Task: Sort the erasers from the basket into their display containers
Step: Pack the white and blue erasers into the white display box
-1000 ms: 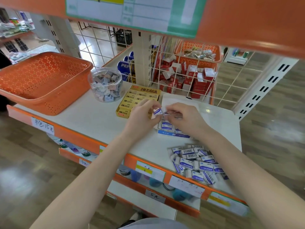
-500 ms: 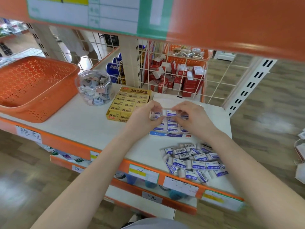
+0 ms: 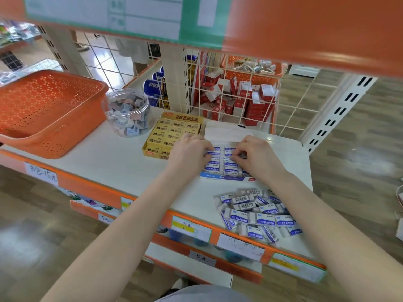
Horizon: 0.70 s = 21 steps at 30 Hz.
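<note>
Blue display box (image 3: 226, 178): on the white shelf (image 3: 109, 158), mid-right, rows of boxed erasers (image 3: 231, 165) inside.
Left hand (image 3: 189, 149), right hand (image 3: 257, 153): both over the box, fingers curled down onto the erasers; pinching or only pressing, cannot tell.
Loose erasers (image 3: 257, 214): heaped near the shelf's front edge, just in front of the box.
Yellow box (image 3: 172, 131): beside the blue one, to its left.
Clear jar (image 3: 127, 112), orange basket (image 3: 48, 114): further left.
</note>
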Tool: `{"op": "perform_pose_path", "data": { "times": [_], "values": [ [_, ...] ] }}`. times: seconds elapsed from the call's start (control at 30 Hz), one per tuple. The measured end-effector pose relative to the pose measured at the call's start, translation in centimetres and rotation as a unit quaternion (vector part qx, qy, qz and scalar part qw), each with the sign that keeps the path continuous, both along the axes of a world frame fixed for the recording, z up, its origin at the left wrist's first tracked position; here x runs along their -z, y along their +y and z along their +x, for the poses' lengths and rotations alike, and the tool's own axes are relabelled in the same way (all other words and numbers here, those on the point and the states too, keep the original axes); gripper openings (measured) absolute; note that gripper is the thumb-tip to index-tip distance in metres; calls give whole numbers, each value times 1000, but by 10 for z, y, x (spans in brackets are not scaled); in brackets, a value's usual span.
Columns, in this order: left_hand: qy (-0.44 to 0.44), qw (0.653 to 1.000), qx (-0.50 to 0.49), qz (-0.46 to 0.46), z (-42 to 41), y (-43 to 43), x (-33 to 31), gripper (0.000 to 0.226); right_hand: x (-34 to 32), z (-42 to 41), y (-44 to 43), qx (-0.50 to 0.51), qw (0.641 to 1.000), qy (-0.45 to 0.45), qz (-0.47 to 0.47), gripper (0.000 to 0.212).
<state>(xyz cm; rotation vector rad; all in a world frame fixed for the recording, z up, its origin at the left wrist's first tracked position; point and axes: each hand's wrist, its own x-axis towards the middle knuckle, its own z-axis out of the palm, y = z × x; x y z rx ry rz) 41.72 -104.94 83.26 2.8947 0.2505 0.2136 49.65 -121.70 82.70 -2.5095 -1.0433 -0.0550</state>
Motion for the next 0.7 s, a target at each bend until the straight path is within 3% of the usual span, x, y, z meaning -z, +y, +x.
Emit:
{"op": "perform_pose_path", "data": {
  "times": [0.37,0.57,0.7],
  "values": [
    [12,1000,-14,19,0,-8,-8,28,-8,6,-12,-52,997,24,-58,27],
    [29,998,1,60,-2,-20,-11,32,-18,-1,-43,-20,999,45,23,24],
    [11,997,70,-4,4,-39,-15,37,-26,3,-76,27,996,74,40,20]
  ]
}}
